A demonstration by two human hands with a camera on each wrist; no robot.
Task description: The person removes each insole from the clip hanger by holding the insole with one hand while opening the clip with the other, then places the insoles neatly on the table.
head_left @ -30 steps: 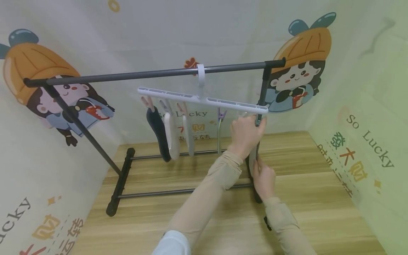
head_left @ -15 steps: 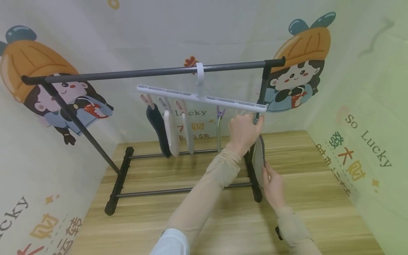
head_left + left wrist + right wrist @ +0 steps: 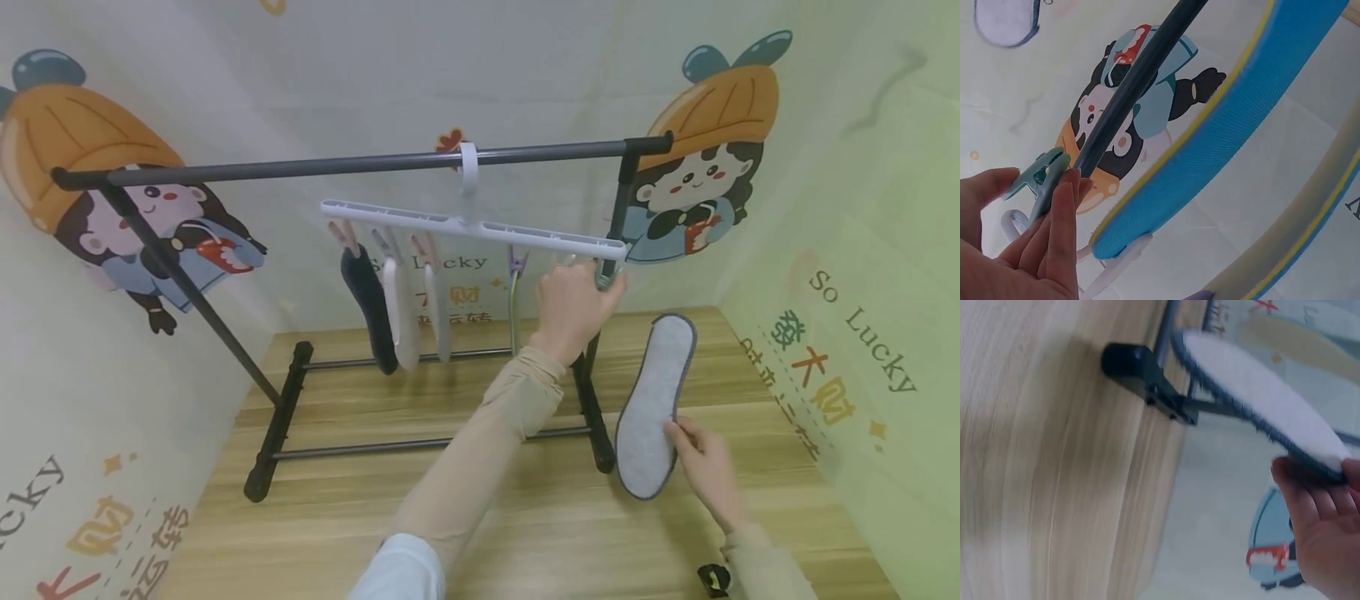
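In the head view my left hand is raised to the right end of a white clip hanger. It pinches a green clothespin there, thumb on one handle and fingers on the other, as the left wrist view shows. Lower right, my right hand holds a grey insole with dark edging by its side edge, thumb on the pale face. The insole stands tilted beside the rack's right foot, its toe end down. In the right wrist view the insole appears edge-on above the fingers.
A dark insole, a white insole and a thin pale one hang from clips on the left half. A blue insole with yellow edging hangs nearer my left hand. A black rack carries the hanger over the wooden tabletop.
My right hand has drawn the grey insole away from beneath the clothespin, down and to the right, and turned its flat face into view. My left hand has stayed at the clothespin.
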